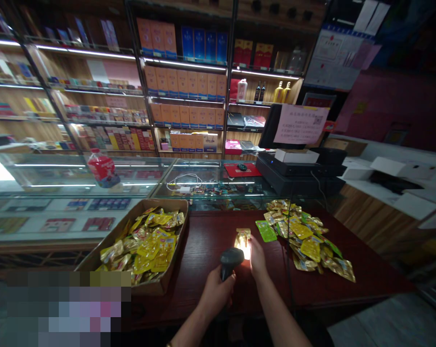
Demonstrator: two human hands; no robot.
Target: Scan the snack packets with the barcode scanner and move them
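My left hand [218,286] is wrapped round the handle of a black barcode scanner [231,257]. Bright light from the scanner falls on a small gold snack packet [243,235]. My right hand [257,258] grips that packet at its right side, just beyond the scanner head; the glare washes out part of its surface. To the left, a cardboard box [183,212] holds many yellow and gold packets [155,243]. A loose pile of similar packets [308,236] lies on the table to the right, with a green packet [266,231] at its near-left edge.
The dark red table [211,231] meets a glass display counter [145,168] behind it. A red-labelled bottle [102,168] stands on the glass. At the back right are a monitor [270,127] and a black cash drawer [297,178]. A thin black cable [289,250] crosses the table.
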